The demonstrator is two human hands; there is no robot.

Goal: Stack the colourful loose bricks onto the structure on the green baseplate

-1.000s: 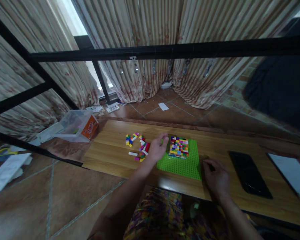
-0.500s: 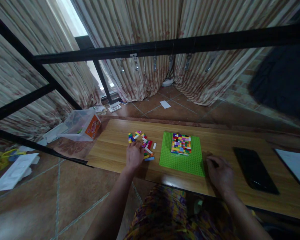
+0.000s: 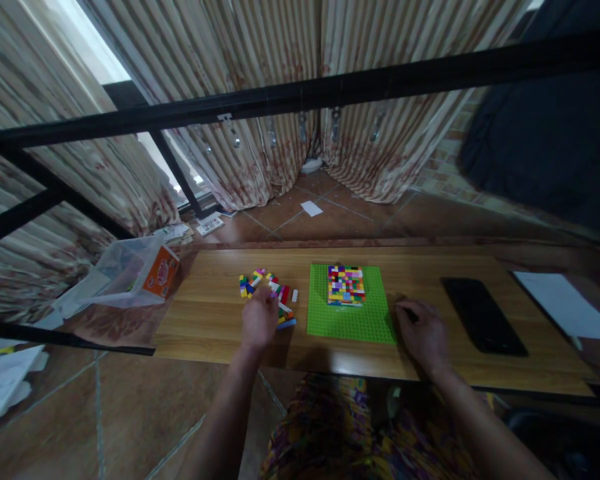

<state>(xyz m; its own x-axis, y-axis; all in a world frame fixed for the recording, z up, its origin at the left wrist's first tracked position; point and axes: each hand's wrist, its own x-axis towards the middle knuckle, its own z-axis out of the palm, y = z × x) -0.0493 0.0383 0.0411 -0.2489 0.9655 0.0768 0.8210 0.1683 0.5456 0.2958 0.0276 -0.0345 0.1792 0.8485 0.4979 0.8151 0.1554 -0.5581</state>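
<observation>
Loose toy building bricks (image 3: 284, 293) of many colours lie in a small pile on the wooden table. My left hand (image 3: 260, 319) is over the near side of this pile, its fingers bent and drawn together at the bricks; what is between the fingertips is too small to make out. To the right, a green baseplate (image 3: 350, 325) carries a square block of multicoloured bricks (image 3: 347, 285) near its far edge. My right hand (image 3: 424, 335) rests on the table beside the baseplate's right edge, fingers curled in, with no object visible in it.
A black phone-like slab (image 3: 483, 317) and white paper (image 3: 565, 303) lie at the right. Left of the table stands a clear plastic box (image 3: 133, 273) with an orange label. A black metal bar (image 3: 280, 97) crosses above the table's far side, before striped curtains (image 3: 260, 160).
The view has shifted, so the table contents appear further left. My left hand has drawn back slightly from the bricks, with its fingers closer together. My right hand stays beside the baseplate.
</observation>
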